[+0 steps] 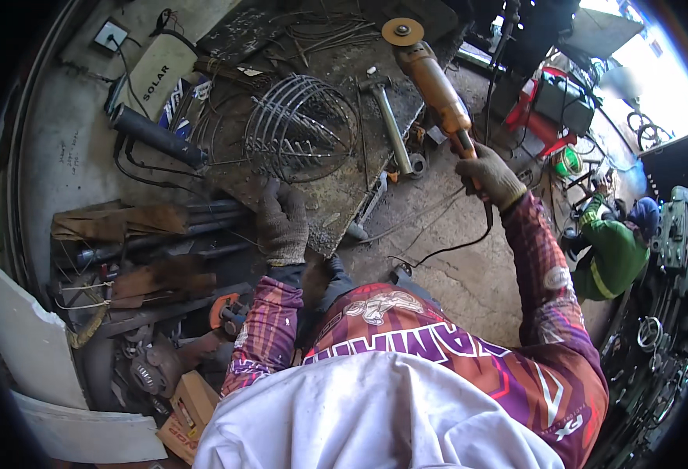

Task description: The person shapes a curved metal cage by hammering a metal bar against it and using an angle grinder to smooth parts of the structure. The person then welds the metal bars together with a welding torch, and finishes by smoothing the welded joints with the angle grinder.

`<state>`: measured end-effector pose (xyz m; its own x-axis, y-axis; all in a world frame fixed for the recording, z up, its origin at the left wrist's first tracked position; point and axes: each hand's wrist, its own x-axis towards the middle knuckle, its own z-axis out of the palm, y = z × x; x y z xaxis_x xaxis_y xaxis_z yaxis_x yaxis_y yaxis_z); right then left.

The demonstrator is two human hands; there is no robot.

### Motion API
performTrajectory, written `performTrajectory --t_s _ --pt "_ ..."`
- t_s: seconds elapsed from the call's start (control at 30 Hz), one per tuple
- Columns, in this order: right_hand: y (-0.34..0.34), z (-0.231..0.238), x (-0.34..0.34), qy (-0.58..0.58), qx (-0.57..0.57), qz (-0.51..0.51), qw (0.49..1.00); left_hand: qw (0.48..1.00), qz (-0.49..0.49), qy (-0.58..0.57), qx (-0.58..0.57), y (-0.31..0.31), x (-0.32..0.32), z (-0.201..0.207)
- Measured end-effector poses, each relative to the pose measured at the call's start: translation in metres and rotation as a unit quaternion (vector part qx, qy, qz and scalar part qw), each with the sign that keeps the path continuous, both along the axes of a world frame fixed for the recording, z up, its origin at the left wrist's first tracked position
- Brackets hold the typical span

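Here, a cardboard box (201, 397) sits at lower left, contents unclear.
The right hand (494, 177) clasps the angle grinder (435, 87), which points ahead of it; the wire frame (280, 144) lies just beyond the left hand (283, 225), whose grip I cannot tell.

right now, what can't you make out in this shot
All in the head view:
Part of the grinder inside the right hand: hidden by the grip.
Underside of the left hand: hidden by its own back.
What the person in green handles: too small.
Beyond the bright opening: washed out by glare.
White cloth: cut off by the lower edge.
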<state>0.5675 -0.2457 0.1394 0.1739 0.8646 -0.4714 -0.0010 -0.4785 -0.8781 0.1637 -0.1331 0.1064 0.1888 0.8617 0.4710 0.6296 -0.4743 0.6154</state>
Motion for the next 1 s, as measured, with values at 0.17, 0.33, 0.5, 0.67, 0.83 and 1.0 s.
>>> performTrajectory --t_s 0.17,0.33,0.5,0.67,0.83,1.0 --pt "0.058 0.009 0.020 0.002 -0.019 0.030 0.999 0.999 0.031 -0.016 0.004 0.003 -0.005 -0.013" --pt "0.093 -0.007 0.031 0.062 -0.009 0.048 0.997 1.000 0.004 0.019 -0.021 -0.006 0.000 0.010" --pt "0.118 -0.025 0.051 0.075 -0.039 0.059 0.995 0.998 0.010 0.012 -0.063 -0.007 0.001 0.017" --pt "0.127 -0.016 0.052 0.061 -0.082 0.094 0.990 0.998 0.016 0.015 -0.062 -0.006 -0.003 0.016" --pt "0.123 -0.006 0.046 -0.089 -0.062 0.091 0.990 0.997 0.001 -0.006 -0.072 -0.001 0.001 0.016" --pt "0.094 0.011 -0.006 -0.663 0.207 -0.168 0.700 0.998 0.010 -0.038 -0.047 0.000 -0.004 0.010"
